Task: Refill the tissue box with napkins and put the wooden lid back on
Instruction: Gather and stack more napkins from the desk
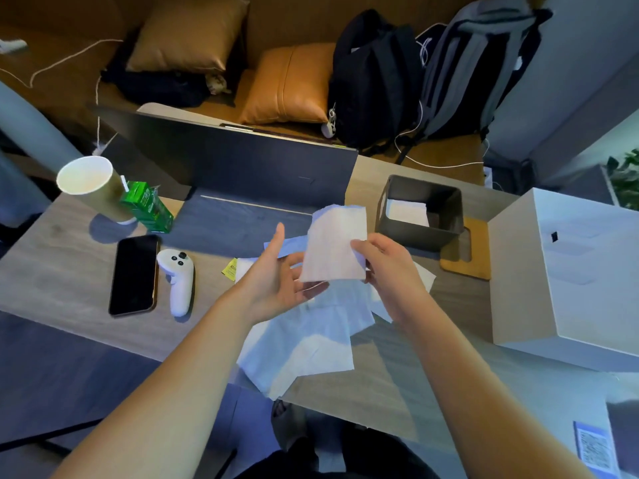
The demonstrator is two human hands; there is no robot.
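Observation:
A dark grey tissue box (394, 223) stands open on the table, with white napkins lying inside it. The wooden lid (479, 257), with a slot in it, lies flat just right of the box. My right hand (387, 271) pinches a folded white napkin (337, 243) by its right edge and holds it upright above the table. My left hand (276, 281) is spread with straight fingers under the napkin's lower left corner. Several loose napkins (304, 347) lie spread on the table below both hands.
A black phone (135, 274), a white controller (178, 278), a paper cup (93, 188) and a green carton (148, 205) sit at the left. A laptop (242, 167) stands behind. A large white box (567, 278) fills the right side.

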